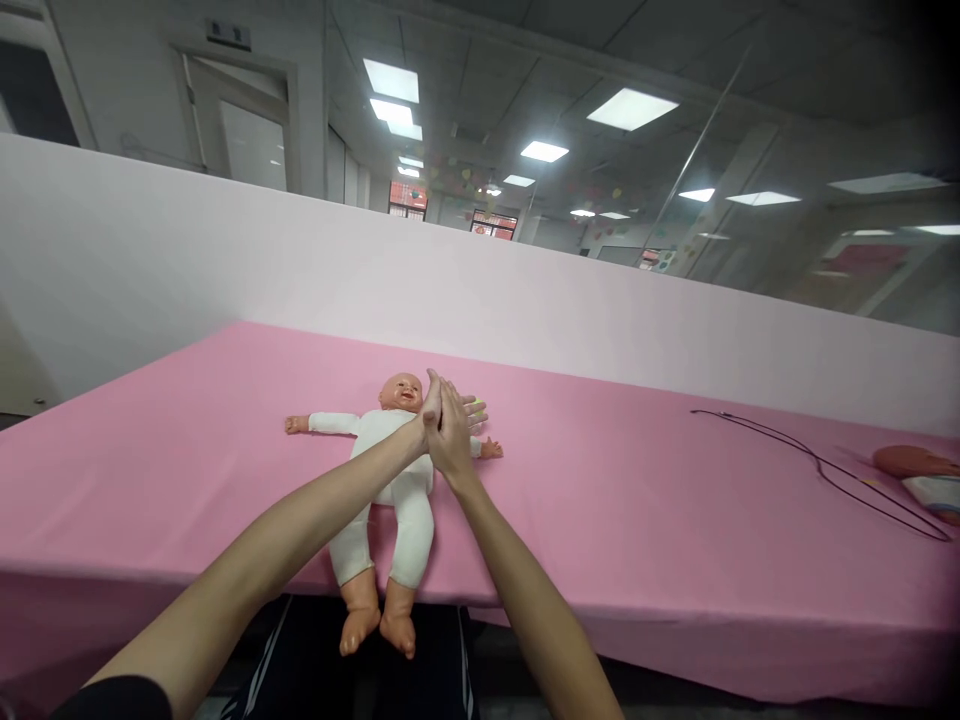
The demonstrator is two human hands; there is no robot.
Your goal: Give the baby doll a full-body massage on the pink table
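Left hand (414, 433) and right hand (451, 440) are together, palms pressed flat, fingers extended; nothing is clamped between them; they sit over the upper chest of the baby doll (409, 510), just below its head (401, 392); cannot tell if they touch the doll; both forearms come in from the near side and converge in a V over its torso, with the left one crossing above the doll's body.

Doll lies on its back on the desk (600, 500), which has a pink cloth over it; white onesie (397, 520), bare plastic hands and feet, arms spread out sideways; feet hang at the near edge of the desk.

Thin black wire loop (817, 468) lies well off to the right; past it, at the right edge of the view, a reddish object (915, 461) sits on a striped white item (934, 495); a white partition (450, 290) runs along the far edge.
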